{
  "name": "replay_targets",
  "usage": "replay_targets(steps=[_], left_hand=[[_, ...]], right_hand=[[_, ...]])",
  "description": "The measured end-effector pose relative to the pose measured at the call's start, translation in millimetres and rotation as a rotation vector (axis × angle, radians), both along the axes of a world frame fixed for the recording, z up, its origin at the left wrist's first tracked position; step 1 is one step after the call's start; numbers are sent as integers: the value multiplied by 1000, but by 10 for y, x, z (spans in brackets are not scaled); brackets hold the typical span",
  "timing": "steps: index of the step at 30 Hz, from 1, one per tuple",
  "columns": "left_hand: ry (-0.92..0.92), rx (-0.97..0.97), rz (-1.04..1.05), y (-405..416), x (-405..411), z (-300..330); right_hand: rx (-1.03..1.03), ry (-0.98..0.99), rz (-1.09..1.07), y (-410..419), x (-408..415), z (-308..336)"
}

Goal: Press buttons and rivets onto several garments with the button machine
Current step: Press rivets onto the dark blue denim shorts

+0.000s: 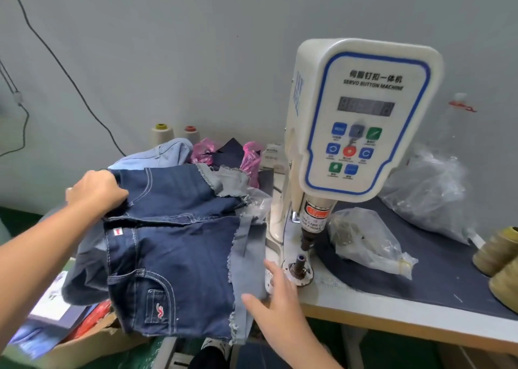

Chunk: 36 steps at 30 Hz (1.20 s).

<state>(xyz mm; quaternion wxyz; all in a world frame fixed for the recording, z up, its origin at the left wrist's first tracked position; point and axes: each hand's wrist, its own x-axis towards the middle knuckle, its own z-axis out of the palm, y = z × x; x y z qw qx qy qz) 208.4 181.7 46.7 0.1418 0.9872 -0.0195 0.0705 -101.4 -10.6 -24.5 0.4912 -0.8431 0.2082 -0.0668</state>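
A: Beside the machine's lower die (299, 260), on the near left, the right hand (276, 293) lies with its fingers (273, 268) straight and spread, touching the frayed edge of the dark denim shorts (173, 256). That hand is just beside the die, and the ram (311, 228) hangs right above it. If the ram came down now, I'd judge a fingertip could be caught

B: And the left hand (96, 190)?

A: Farther left, its fingers curled, pinching the waistband of the top pair. The shorts are stacked on the left end of the surface (364, 304), and the lower pair overhangs the near edge. A sharp tug on the waistband could, I think, drag the pile off toward the cardboard box (92, 338) below

B: What else could spoil a press?

A: Loose hem strips (246, 234) trail toward the die; one folded under the ram might be riveted by mistake

B: And round about?

A: The button machine (361, 116) stands mid-right, its control panel facing us. A clear bag of small metal parts (361, 237) lies just right of the die on a dark cloth (437, 270), a bigger plastic bag (429, 192) farther right, thread cones (499, 251) at the right edge. Far left of the machine: pale denim (157, 153), pink bags (249, 155), two more cones (162, 134) by the wall

B: Anything blocking the die?

A: Nothing sits on it, only the hand nearby
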Motion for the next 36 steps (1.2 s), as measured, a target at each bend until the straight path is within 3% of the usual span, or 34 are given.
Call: replay_targets(steps=[4, 6, 8, 11, 14, 16, 18, 19, 20, 22, 23, 26, 28, 30, 32, 34, 36], left_hand=[[-263, -220, -33, -143, -181, 13], [-312, -330, -95, -167, -239, -11], [-358, -455, -135, -148, -256, -25], [-402, -594, -203, -110, -334, 20], [-335, -711, -446, -88, -544, 177], [-161, -774, -680, -49, -795, 292], [170, -798, -884, 7, -1077, 376], [289, -719, -933, 24, -1181, 385], [295, -581, -934, 20, -1243, 376], [61, -421, -861, -12, -1264, 333], [-55, -484, -838, -28, -1230, 316], [-220, -932, -713, 20, -1088, 459], [-349, -1009, -533, 202, -696, 600], [-349, -758, -356, 383, -236, 727], [-246, -412, -230, 392, -9, 713], [-110, -124, -185, 194, -89, 508], [10, 29, -231, -67, -304, 129]], right_hand=[[-450, 102, 73, 343, 283, -231], [-659, 62, 44, 363, 333, -362], [-739, -5, 28, 294, 335, -389], [-570, -76, 45, 191, 341, -272], [80, -248, -12, 245, 411, 149], [289, -447, 2, 300, 578, 484], [316, -575, 14, 368, 845, 790], [326, -622, 17, 409, 989, 930], [328, -666, 28, 459, 1121, 1060], [284, -725, 92, 596, 1309, 1237], [238, -760, 153, 675, 1336, 1284], [-89, -1013, 306, 740, 1259, 1229], [-238, -1103, 265, 573, 1199, 1080], [-178, -905, 50, 314, 1192, 948], [-133, -457, -112, 24, 1285, 842], [-223, -74, -115, -231, 1447, 723], [-426, 133, -33, -370, 1569, 596]])
